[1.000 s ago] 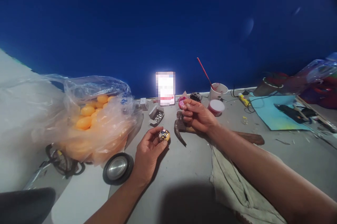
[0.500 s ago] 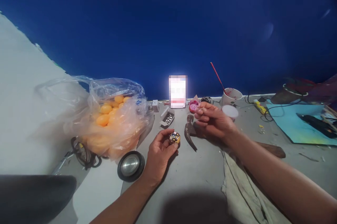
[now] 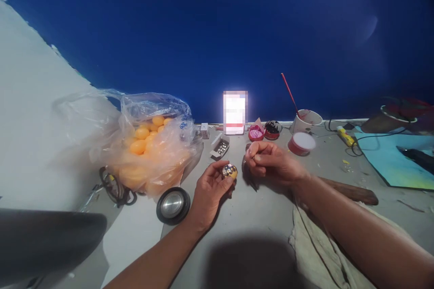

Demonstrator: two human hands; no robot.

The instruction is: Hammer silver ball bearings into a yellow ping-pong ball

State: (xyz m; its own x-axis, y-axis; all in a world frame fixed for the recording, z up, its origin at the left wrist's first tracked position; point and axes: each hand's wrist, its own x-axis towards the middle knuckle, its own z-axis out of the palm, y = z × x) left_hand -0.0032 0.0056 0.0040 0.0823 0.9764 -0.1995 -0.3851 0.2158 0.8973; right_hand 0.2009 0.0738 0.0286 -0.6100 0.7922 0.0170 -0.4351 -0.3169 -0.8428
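My left hand (image 3: 213,191) grips a small yellow-orange ball (image 3: 229,171) between thumb and fingers; shiny silver round heads cover part of it. To its right, my right hand (image 3: 274,162) is closed in a pinch, and whatever lies between the fingertips is too small to make out. Beneath that hand is a hammer, its claw mostly covered and its wooden handle (image 3: 352,191) showing past the wrist. Just beyond my left hand, a small open cardboard box (image 3: 216,149) holds many shiny silver pieces that look like tacks.
A clear plastic bag (image 3: 159,103) of orange balls stands at left, near a round black-rimmed metal lid (image 3: 172,205). A lit phone (image 3: 235,112) leans against the blue wall. Paint pots (image 3: 256,134), a white cup (image 3: 307,121) with a brush, and a cloth (image 3: 318,243) are at right.
My right hand has come down and nearer to the ball, now covering most of the hammer head. My left hand still holds the ball, turned slightly. The view has shifted a little.
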